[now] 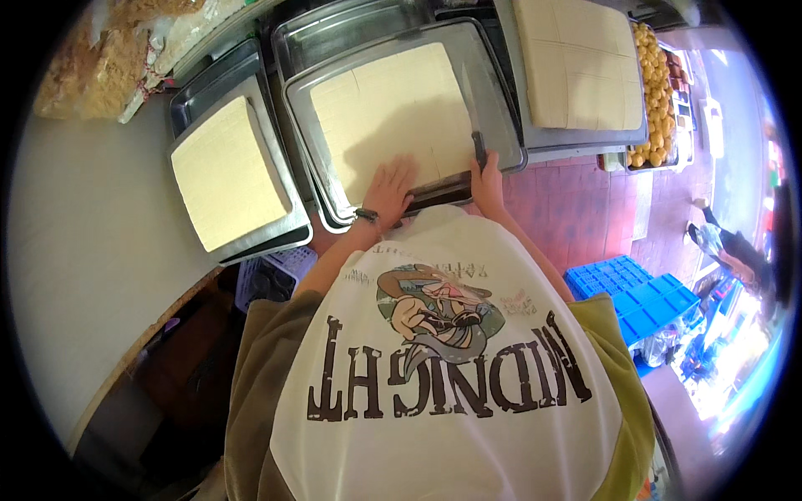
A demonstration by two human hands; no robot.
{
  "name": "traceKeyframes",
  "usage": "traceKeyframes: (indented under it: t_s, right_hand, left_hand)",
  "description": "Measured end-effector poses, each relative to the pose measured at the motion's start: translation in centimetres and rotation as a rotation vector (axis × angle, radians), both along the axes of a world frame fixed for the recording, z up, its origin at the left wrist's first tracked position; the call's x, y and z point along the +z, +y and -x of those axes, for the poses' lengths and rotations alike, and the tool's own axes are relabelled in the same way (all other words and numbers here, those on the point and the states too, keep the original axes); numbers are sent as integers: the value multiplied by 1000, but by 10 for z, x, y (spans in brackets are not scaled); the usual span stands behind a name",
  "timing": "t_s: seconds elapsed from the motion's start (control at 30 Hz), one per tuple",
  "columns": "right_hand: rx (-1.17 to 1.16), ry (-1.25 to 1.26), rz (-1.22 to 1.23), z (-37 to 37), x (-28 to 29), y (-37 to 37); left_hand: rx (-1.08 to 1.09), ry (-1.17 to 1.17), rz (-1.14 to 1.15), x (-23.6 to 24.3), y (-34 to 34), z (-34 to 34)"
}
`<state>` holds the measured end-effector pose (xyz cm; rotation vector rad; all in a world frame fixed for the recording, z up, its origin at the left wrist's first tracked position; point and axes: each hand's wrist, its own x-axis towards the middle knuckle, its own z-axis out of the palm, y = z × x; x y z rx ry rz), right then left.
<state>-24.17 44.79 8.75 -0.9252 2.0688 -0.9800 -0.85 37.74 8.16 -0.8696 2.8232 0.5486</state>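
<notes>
Both hands work at the central tray (499, 125), a grey metal pan with raised edges, which bears a pale, flat slab (376, 96). A few thin lines mark the slab's surface, and a shadow covers its near right portion. The left hand (390, 188), slightly blurred, lies over the slab's near edge with its fingers extended and released; whether they press on the slab cannot be told. A dark band (366, 215) encircles the left wrist. The right hand (487, 179), at the tray's near right corner, has its fingers closed around a dark handle (479, 150), which projects beyond them, away from the wearer; the tool's other end cannot be made out.

To the left, a second slab (230, 179) sits on its own tray, tilted in view. To the right, a third slab (581, 63), scored with crossing lines, rests on another tray. Beyond this lie yellow, rounded pieces (652, 92), heaped together. A purple basket (276, 271) stands below the left tray, and blue crates (635, 296) stand on the right, near the reddish tiled floor (576, 196). The wearer's white shirt (451, 451), with a printed picture, fills the lower centre.
</notes>
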Motion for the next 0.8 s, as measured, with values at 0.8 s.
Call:
traceKeyframes:
  t_s: [0.8]
  right_hand:
    - [47,-15,-88,-8,-5,-16]
  left_hand:
    - [153,161,76,-27,-1,37]
